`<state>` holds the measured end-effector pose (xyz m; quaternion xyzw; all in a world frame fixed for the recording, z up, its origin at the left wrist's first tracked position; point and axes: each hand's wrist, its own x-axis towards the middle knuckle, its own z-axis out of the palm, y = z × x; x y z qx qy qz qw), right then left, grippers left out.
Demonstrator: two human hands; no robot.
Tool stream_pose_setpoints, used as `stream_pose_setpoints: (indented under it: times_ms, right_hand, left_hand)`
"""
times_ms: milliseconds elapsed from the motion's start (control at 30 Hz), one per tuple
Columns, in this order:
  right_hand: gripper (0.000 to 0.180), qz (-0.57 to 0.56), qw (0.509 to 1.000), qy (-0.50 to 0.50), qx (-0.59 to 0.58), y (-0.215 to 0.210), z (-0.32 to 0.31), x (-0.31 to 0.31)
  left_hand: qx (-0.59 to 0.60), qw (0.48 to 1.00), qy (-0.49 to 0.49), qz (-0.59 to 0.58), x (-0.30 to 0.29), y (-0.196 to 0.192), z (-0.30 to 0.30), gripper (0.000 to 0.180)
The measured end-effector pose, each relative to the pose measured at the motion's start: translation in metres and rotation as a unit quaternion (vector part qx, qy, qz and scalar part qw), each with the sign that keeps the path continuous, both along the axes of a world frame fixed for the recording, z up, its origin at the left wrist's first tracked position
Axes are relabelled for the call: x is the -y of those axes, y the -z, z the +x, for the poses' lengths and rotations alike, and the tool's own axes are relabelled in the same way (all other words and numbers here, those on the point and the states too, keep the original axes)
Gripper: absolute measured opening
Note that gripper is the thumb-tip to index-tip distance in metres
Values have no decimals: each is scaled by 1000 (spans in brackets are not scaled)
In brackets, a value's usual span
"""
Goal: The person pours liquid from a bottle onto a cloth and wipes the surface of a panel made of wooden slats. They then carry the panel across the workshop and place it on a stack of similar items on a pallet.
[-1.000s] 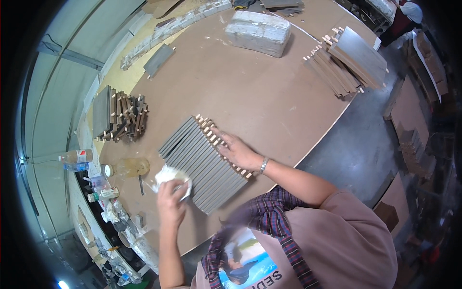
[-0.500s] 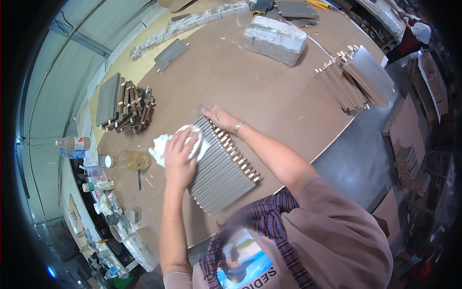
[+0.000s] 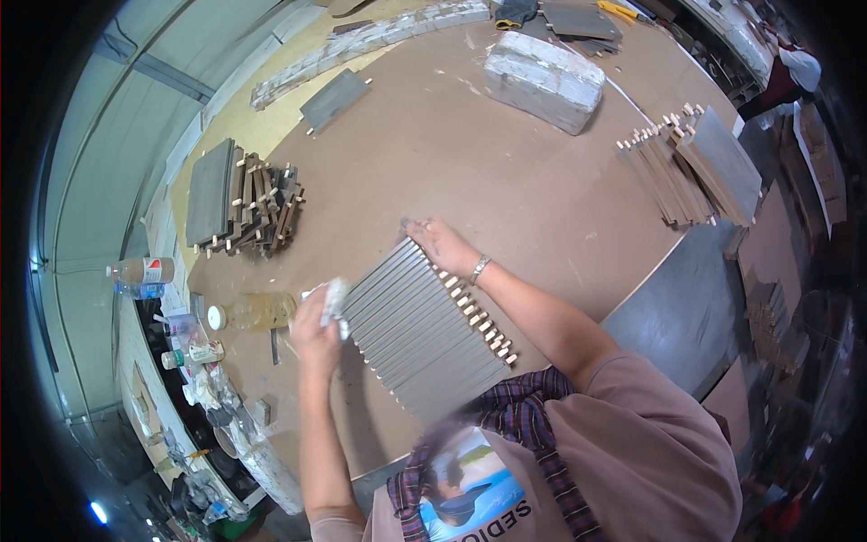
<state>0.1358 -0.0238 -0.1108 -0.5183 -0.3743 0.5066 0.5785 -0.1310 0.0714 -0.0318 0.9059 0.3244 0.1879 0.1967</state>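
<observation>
While the left hand [image 3: 316,332] clutches a cloth [image 3: 335,302], slats [image 3: 423,330] lie at its three o'clock and six o'clock from the right hand [image 3: 444,246], which touches them, grip unclear.

Left hand [image 3: 316,332] blurred, finger outlines smeared; it hides part of the cloth [image 3: 335,303] it holds. Right hand [image 3: 444,247] covers the far end of the peg [image 3: 475,321] row. Slats [image 3: 424,330] blur at the near end, by the scarf [image 3: 515,411]. Shirt [image 3: 646,443] cut by the near edge. Far-right co-worker [image 3: 797,72] blurred, hands too small to tell.
</observation>
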Motion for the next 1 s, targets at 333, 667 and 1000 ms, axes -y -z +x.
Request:
stream_pose_setpoints:
  times_ms: [333, 667, 1000]
  right_hand:
    - [46, 29, 995, 66, 65, 27, 7, -7]
    - [95, 58, 985, -49, 153, -58, 22, 128]
    - [123, 50, 969, -43, 237, -47, -47, 181]
  left_hand:
    - [-50, 974, 198, 101, 63, -39, 65, 47]
    - [107, 994, -29, 12, 59, -88, -4, 40]
    - [-70, 976, 203, 23, 138, -45, 60, 58]
